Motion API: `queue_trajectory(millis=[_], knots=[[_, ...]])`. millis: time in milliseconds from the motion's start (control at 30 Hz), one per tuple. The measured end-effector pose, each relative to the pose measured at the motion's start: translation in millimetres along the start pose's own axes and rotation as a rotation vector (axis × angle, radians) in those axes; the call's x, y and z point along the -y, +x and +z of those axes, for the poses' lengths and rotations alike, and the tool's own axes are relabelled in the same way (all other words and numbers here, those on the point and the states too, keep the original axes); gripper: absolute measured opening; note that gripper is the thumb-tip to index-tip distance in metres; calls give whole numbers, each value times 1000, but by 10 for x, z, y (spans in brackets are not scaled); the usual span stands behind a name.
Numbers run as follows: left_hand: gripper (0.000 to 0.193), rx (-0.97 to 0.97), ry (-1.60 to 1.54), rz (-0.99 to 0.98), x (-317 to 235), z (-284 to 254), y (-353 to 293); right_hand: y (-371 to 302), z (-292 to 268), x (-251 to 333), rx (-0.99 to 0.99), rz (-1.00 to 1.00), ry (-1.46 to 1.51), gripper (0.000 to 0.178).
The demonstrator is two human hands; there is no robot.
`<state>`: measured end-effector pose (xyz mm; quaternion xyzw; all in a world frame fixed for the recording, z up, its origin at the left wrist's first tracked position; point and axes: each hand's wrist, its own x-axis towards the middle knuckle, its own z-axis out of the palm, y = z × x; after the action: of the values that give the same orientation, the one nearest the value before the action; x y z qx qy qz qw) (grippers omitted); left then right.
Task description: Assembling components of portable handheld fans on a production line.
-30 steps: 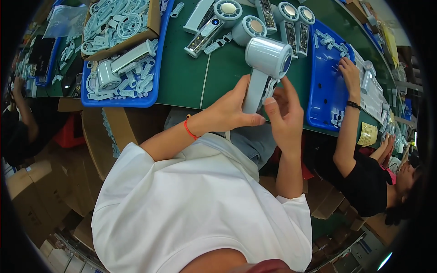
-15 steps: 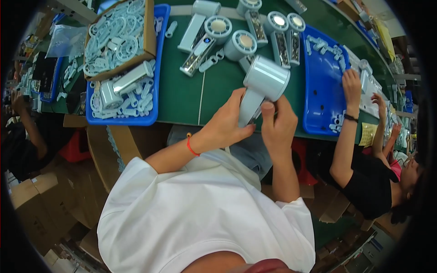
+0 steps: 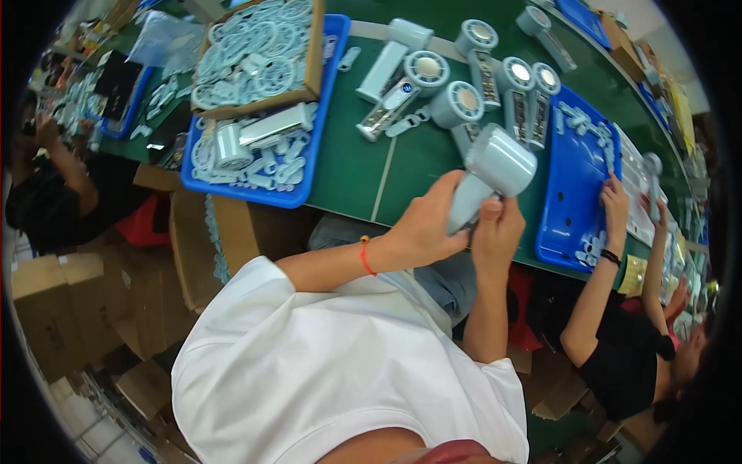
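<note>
A pale blue hand-held fan [image 3: 488, 173] with a round head is held upright over the near edge of the green table [image 3: 352, 162]. My left hand [image 3: 427, 223] grips its handle from the left. My right hand [image 3: 498, 232] wraps the lower handle from the right, thumb up against it. Behind the fan lie several more pale blue fans [image 3: 456, 85], some with their handles open and circuit boards showing.
A blue tray [image 3: 305, 182] of white plastic parts holds a cardboard box [image 3: 259, 54] of round grilles at the left. Another blue tray [image 3: 576, 182] lies at the right, where a person in black [image 3: 618, 340] reaches in. Cardboard boxes [image 3: 69, 309] stand on the floor.
The fan and both hands have shifted slightly lower and right in view. The grip is unchanged. The person on the right has moved a hand lower along the blue tray.
</note>
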<state>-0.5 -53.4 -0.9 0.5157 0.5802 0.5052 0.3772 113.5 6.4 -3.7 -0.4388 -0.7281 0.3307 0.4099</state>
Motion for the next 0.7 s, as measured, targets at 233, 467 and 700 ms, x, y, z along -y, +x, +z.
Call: queue_trajectory(millis=[233,467,700], knots=[[68,31,-209,-65,-17,50,-86,-57,137,24,-158,70,361,50],[63,-18,-536,-273,-43,95,-173,-70,53,102,-62,72,258,44],[58,12,-417,-206,-79,-23,-204,-95,92,200,7,137,350,49]])
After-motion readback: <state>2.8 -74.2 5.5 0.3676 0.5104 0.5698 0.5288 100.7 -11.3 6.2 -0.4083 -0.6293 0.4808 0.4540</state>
